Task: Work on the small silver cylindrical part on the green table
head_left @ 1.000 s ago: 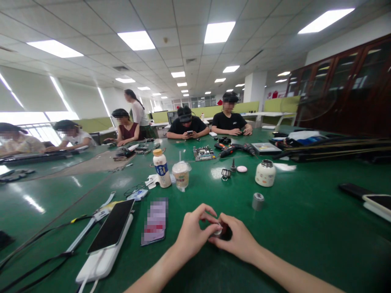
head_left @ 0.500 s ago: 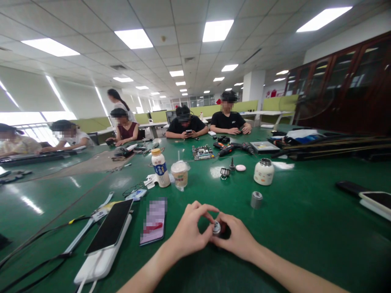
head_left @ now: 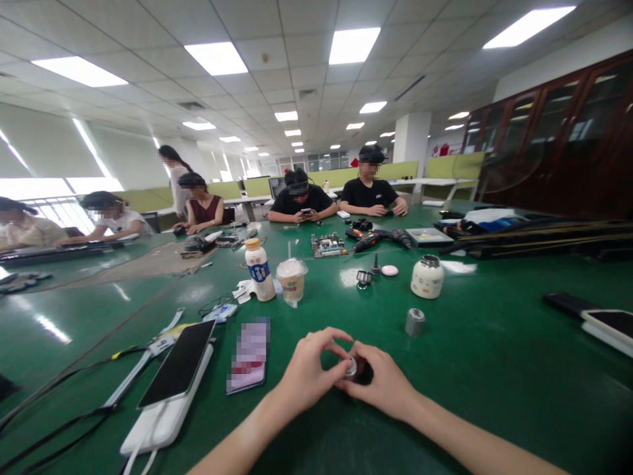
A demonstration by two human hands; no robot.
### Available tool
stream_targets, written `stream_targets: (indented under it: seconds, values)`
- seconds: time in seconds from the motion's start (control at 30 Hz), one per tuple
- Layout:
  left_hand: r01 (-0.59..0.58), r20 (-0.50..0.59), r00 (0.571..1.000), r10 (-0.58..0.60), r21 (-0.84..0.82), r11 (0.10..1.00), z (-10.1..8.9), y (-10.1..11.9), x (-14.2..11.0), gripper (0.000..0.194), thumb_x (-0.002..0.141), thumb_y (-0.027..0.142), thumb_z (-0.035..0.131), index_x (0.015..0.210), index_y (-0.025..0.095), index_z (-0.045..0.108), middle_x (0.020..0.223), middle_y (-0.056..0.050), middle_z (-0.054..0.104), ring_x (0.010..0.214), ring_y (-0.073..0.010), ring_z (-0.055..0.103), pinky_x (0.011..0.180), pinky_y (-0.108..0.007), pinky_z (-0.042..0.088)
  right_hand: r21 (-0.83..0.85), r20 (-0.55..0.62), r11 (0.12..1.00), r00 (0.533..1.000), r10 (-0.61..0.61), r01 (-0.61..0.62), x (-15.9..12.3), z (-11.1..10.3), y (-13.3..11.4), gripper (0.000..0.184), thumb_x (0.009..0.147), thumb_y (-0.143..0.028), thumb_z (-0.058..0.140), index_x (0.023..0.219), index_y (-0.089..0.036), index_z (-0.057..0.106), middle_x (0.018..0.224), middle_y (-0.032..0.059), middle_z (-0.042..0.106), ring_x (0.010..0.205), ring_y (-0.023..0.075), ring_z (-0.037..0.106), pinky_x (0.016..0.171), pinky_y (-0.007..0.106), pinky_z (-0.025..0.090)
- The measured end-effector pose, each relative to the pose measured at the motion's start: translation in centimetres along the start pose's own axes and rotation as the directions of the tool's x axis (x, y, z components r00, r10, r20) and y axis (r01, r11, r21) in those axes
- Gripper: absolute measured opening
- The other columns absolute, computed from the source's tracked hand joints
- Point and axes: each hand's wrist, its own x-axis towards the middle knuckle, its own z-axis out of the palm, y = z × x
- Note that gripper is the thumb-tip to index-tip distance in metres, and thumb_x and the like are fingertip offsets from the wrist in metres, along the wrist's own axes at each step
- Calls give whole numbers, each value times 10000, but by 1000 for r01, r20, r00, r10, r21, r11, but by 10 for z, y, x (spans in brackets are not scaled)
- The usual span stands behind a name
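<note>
Low over the front of the table, my left hand [head_left: 316,364] and my right hand [head_left: 383,381] meet at a small silver metal cylinder [head_left: 351,368]. Thumb and fingers of the left hand pinch its left side and top edge. Around its right side curl the fingers of my right hand, closed on it too. Its lower part and most of its top are hidden by fingers. A similar grey metal cylinder [head_left: 415,322] stands upright beyond my right hand. Farther back is a cream, patterned jar-like bottle [head_left: 427,278] with its metal neck uncovered.
Left of my hands lie a phone [head_left: 248,356] and another phone [head_left: 179,364] on a white power bank [head_left: 165,422] with cables. A drink bottle [head_left: 260,272], a plastic cup [head_left: 291,282], a circuit board [head_left: 329,245] and a power drill [head_left: 368,241] are farther off. Several people sit around the table.
My left fingers have shifted slightly over the small cylinder's top, covering more of it. Both hands stay in place. A standing person in the background has moved left.
</note>
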Motion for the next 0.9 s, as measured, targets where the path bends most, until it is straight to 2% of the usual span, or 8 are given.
stream_targets:
  seconds: [0.2, 0.27, 0.4, 0.5, 0.57, 0.7, 0.77, 0.9]
  values:
    - [-54, 4, 999, 54, 2, 999, -1, 3, 0, 475, 740, 72, 672, 1154, 273, 558, 987, 44, 768, 984, -209, 670, 905, -336, 412, -6, -18, 1000, 1000, -10, 9, 0, 1, 2, 249, 740, -342, 731, 817, -210, 534, 783, -7, 611, 729, 193, 573, 652, 278, 390]
    - [-51, -19, 998, 52, 33, 998, 0, 2, 0, 444, 741, 106, 706, 1132, 272, 577, 970, 36, 772, 985, -223, 662, 887, -344, 411, -2, -13, 1000, 1000, -9, 9, 1, 1, 2, 260, 741, -352, 735, 805, -211, 526, 768, -13, 606, 718, 188, 568, 641, 274, 386]
    - [-14, -37, 999, 16, 47, 999, 2, 1, 0, 335, 760, 179, 747, 1054, 259, 609, 774, 43, 776, 862, -223, 690, 833, -342, 427, -2, 9, 1000, 1000, -8, 8, 0, -1, 0, 274, 748, -384, 738, 789, -218, 524, 744, -27, 596, 700, 178, 557, 631, 266, 384]
    - [-17, -66, 998, 17, 3, 1000, 1, 2, 1, 247, 772, 175, 736, 953, 244, 584, 795, 32, 776, 847, -218, 710, 821, -329, 461, -9, 4, 1000, 1000, 5, -5, 0, -2, -2, 290, 749, -402, 736, 776, -223, 510, 742, -30, 597, 700, 176, 554, 630, 264, 383]
    - [-8, -123, 992, 1, -58, 998, 0, -2, 4, 218, 779, 183, 729, 886, 238, 547, 806, 21, 774, 831, -215, 726, 798, -315, 492, -17, 5, 1000, 1000, 19, -19, 0, -2, -3, 315, 742, -418, 741, 755, -226, 492, 733, -33, 594, 693, 174, 548, 622, 262, 378]
    - [47, -280, 957, -81, -125, 991, -4, -26, 10, 202, 802, 220, 705, 851, 234, 510, 794, 4, 778, 814, -218, 746, 773, -315, 532, -16, 19, 999, 999, 33, -33, 1, -4, -5, 325, 738, -436, 746, 758, -230, 495, 732, -33, 600, 681, 171, 544, 621, 261, 378]
    - [81, -278, 955, -100, -80, 993, -3, -43, 11, 172, 803, 198, 691, 813, 226, 522, 783, -2, 777, 809, -222, 748, 754, -319, 539, -15, 19, 999, 999, 33, -33, 1, -4, -5, 318, 739, -433, 747, 762, -229, 504, 733, -32, 601, 682, 170, 543, 624, 261, 379]
    - [73, -196, 977, -83, -55, 996, 3, -68, 8, 136, 783, 161, 697, 850, 215, 592, 805, -2, 775, 813, -202, 746, 781, -316, 550, -9, 19, 999, 999, 34, -34, 1, -4, -5, 316, 738, -434, 750, 771, -227, 513, 738, -31, 603, 688, 171, 544, 627, 261, 381]
